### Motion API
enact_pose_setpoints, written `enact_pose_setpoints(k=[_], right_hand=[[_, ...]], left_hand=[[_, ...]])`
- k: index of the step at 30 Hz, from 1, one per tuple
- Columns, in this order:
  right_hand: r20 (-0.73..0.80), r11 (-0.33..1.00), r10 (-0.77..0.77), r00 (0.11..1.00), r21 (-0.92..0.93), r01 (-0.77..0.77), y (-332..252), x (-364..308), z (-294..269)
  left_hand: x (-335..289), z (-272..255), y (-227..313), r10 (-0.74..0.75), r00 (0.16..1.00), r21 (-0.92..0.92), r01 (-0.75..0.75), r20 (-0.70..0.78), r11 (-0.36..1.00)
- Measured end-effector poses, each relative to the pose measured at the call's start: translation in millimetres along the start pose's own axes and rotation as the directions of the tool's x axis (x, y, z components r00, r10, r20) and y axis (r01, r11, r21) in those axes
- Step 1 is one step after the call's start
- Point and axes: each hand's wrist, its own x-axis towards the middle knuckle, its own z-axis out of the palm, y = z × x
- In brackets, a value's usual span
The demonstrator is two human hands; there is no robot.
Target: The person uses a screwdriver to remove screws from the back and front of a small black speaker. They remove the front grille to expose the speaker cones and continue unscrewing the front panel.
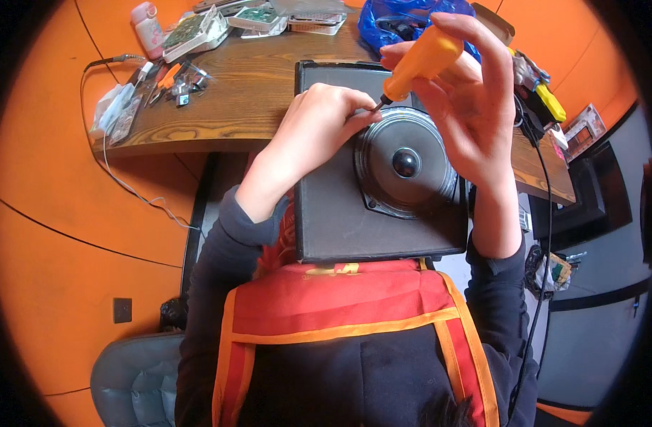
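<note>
A dark grey speaker box (340, 220) rests against my lap and the edge of the wooden table (240, 85), its round silver speaker cone (406, 164) facing up. My right hand (465, 107) grips an orange-handled screwdriver (420, 60), tip down at the cone's upper left rim. My left hand (319, 121) rests on the box's top left, fingers pinched right at the screwdriver tip; whether they hold a screw is hidden.
On the table lie circuit boards (198, 28), small pliers and tools (171, 78), a white cable (116, 107), a pink bottle (146, 25) and a blue plastic bag (397, 21). A black cord (547, 213) hangs on the right. A grey chair (134, 377) is at lower left.
</note>
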Motion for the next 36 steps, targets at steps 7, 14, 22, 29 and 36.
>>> enact_pose_setpoints(k=[7, 14, 22, 29, 36], right_hand=[[-0.042, 0.989, 0.023, 0.999, -0.147, -0.029, -12.2, -7.4, 3.5], [0.198, 0.819, -0.090, 0.976, -0.543, 0.186, -115.1, -4.1, 1.7], [0.010, 0.767, -0.354, 0.935, -0.569, 0.296, -138.6, -22.4, 42.2], [0.266, 0.748, -0.186, 0.946, -0.586, 0.312, -151.6, -24.3, -13.8], [-0.242, 0.731, 0.092, 0.966, -0.642, -0.231, -64.7, -41.3, 21.6]], left_hand=[[-1.8, -1.2, 9.3, 0.002, 1.000, 0.164, 0.001, -0.022, 0.986], [-2.3, -1.6, 7.7, -0.096, 0.994, 0.031, 0.095, 0.043, 0.995], [-0.3, -1.3, 3.6, 0.060, 0.998, 0.110, -0.063, 0.030, 0.992], [-1.0, -0.9, 4.0, -0.012, 0.999, 0.076, 0.009, 0.031, 0.997], [-0.7, -2.6, 5.4, -0.004, 1.000, 0.107, 0.000, 0.030, 0.994]])
